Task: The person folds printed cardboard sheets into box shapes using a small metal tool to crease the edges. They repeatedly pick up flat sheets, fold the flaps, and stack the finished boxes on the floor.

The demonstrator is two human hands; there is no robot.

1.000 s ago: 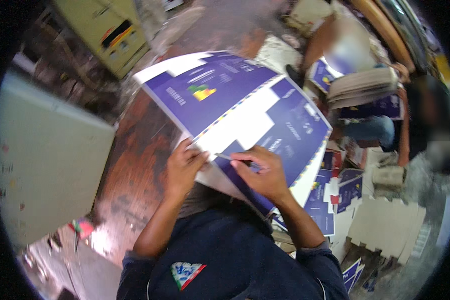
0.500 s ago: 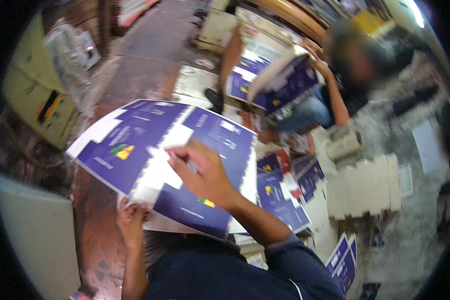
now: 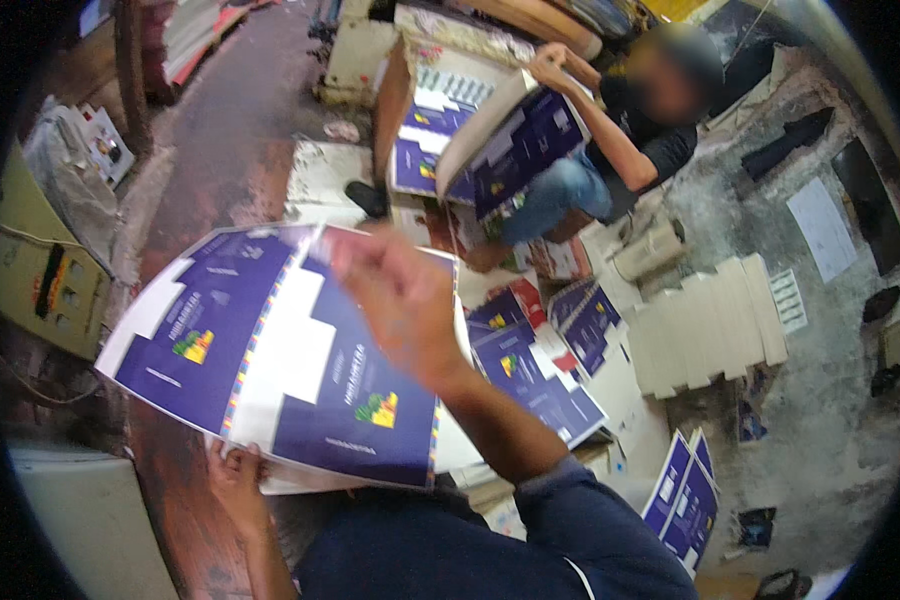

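A large printed sheet (image 3: 300, 420), purple and white with small yellow-green pictures and a strip of coloured marks, spreads out before me. My left hand (image 3: 238, 480) pinches its near edge at the lower left, where paler sheet edges show beneath. Over the sheet's upper middle, my right hand (image 3: 400, 300) is bent with thumb and fingers together, smeared by motion. At its fingertips shows a small whitish thing (image 3: 313, 243), too blurred to name, close to the sheet's far edge.
Across from me a seated person (image 3: 640, 130) holds up a thick bundle of similar sheets (image 3: 515, 150). More purple sheets (image 3: 530, 375) lie to the right. Beyond them are a stack of cut cardboard (image 3: 705, 325) and loose papers on the floor. A yellowish metal cabinet (image 3: 45, 270) stands left.
My right hand has moved up over the sheet toward its far edge with the small whitish thing. My left hand keeps its hold. The whole view has shifted somewhat.
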